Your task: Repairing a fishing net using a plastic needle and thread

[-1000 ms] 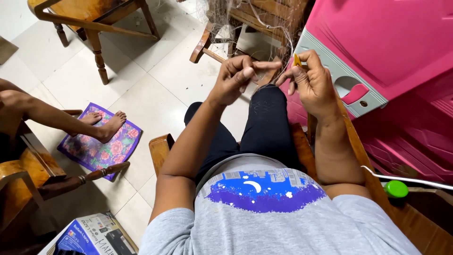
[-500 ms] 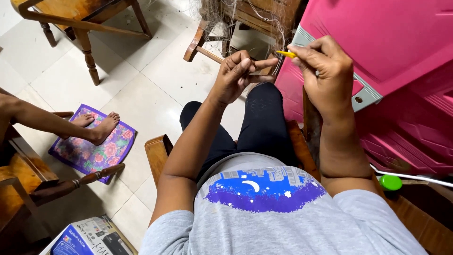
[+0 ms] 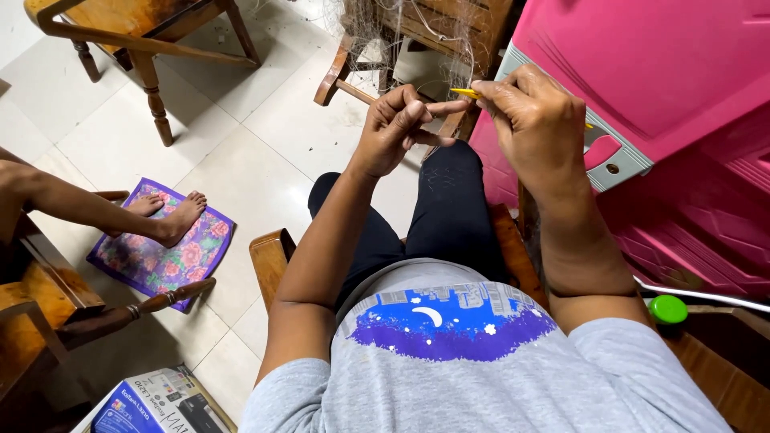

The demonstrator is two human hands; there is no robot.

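Glossy white floor tiles (image 3: 265,136) underlie hands pinching a slim yellow needle (image 3: 463,93).

Netting (image 3: 401,32) before both hands, mat (image 3: 160,248) on floor left, cabinet (image 3: 666,80) right

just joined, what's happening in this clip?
A seated person works fine netting draped over a wooden chair in front of them. The right hand pinches a thin yellow tool, its tip pointing toward the left hand, which pinches the strands with curled fingers. Both hands are raised above the knees, almost touching. Another person's feet rest on a floral mat to the left; a pink cabinet stands at right.
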